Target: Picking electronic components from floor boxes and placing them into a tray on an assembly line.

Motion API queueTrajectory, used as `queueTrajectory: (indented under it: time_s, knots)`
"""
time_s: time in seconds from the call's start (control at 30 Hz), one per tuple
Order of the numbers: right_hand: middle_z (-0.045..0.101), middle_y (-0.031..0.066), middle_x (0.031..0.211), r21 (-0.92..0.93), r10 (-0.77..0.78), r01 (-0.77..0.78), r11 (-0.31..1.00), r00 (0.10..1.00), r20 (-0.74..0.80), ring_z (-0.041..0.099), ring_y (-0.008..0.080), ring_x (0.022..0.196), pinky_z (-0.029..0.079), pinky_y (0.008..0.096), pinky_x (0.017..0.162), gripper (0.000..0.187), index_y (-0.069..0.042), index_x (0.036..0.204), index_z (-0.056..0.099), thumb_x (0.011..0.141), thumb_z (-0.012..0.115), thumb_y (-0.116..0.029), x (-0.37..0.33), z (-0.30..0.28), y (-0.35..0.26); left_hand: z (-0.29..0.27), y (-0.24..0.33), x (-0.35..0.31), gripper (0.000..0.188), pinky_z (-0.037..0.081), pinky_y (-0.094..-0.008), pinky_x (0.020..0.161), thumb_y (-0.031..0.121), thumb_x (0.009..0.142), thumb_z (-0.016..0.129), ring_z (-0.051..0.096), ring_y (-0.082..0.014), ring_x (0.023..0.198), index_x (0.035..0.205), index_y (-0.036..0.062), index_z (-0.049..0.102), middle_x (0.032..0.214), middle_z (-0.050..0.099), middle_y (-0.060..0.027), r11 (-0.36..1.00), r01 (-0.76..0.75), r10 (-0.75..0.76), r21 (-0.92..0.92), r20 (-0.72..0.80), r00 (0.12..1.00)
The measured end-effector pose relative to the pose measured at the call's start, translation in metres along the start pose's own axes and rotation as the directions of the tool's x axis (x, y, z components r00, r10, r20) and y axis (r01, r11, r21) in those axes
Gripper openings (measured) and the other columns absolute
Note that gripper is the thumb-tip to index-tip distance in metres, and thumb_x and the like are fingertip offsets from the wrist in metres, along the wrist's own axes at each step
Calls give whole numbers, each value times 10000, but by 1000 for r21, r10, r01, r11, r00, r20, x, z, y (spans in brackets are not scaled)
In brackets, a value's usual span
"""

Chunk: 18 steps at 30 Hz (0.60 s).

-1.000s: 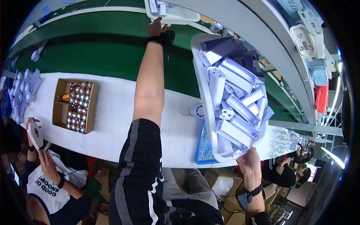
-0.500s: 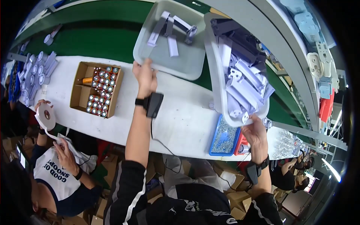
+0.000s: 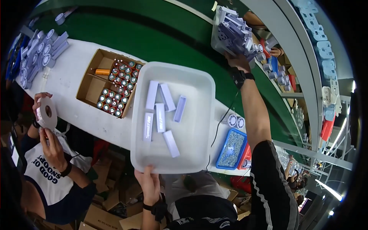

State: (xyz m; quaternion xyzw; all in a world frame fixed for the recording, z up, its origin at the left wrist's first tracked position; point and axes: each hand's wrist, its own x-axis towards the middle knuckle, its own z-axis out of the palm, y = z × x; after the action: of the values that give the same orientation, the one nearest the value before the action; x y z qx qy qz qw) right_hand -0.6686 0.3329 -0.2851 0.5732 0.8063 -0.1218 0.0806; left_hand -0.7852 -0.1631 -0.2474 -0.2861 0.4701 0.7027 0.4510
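The left hand (image 3: 148, 184) has its grip pinching the near rim of a pale tray (image 3: 199, 115) holding six white bars, just right of the cardboard box (image 3: 90, 86) on the counter (image 3: 73, 111). Well beyond the box, the right hand (image 3: 238, 61) clasps a full tray (image 3: 232, 32).

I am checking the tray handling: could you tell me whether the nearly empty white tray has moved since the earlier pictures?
Yes. The white tray, held by the left hand, has come off the green belt toward the person, past the cardboard box.
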Motion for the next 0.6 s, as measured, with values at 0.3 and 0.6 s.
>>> queueTrajectory:
  time_s: [0.3, 0.6]
  knots:
    - [622, 135, 1174, 326, -52, 187, 927, 923, -381, 594, 234, 1082, 478, 334, 916, 371, -33, 1164, 576, 879, 583, -272, 156, 48, 87, -44, -25, -42, 460, 460, -305, 870, -106, 774, 542, 551, -198, 1012, 1219, -53, 442, 1135, 550, -114, 997, 70, -61, 25, -257, 964]
    - [390, 100, 1442, 917, -65, -390, -86, 921, 385, 408, 283, 1298, 228, 494, 1128, 459, -62, 1335, 422, 933, 492, -272, 93, 18, 51, -56, -50, -49, 469, 469, -327, 901, -39, 843, 603, 550, -200, 1075, 1272, -17, 415, 1195, 536, -94, 995, 79, -62, 61, -240, 969]
